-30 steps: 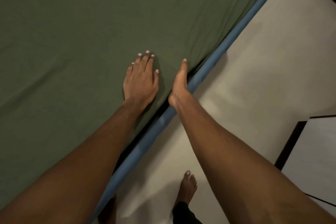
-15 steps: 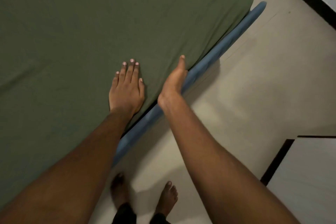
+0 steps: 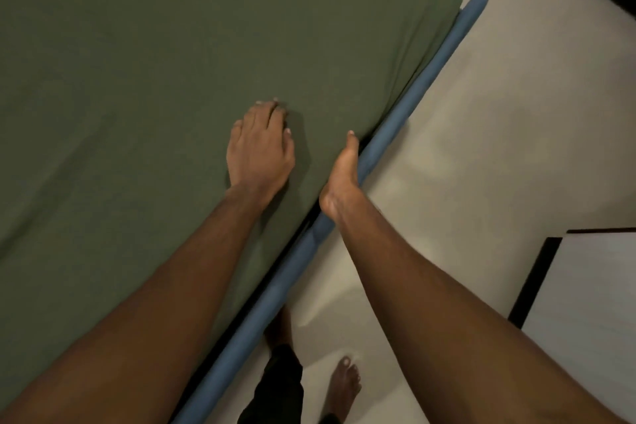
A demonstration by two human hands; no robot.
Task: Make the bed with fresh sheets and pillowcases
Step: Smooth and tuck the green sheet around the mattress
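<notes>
Left hand [image 3: 260,148] lies on the sheet [image 3: 155,79], fingers curled, grasping nothing. Right hand [image 3: 342,172] pressed edge-on between sheet and rail [image 3: 413,86]; fingers hidden, state indeterminable.

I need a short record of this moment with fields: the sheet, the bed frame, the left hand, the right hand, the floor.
sheet: green sheet covers the mattress, mostly smooth, rounded corner at top right
bed frame: blue rail runs along the mattress edge, on the floor side
left hand: left hand rests palm down on the sheet, fingers slightly curled
right hand: right hand stands edge-on between mattress side and rail, fingers hidden
floor: pale floor; bare foot stands beside the bed
</notes>
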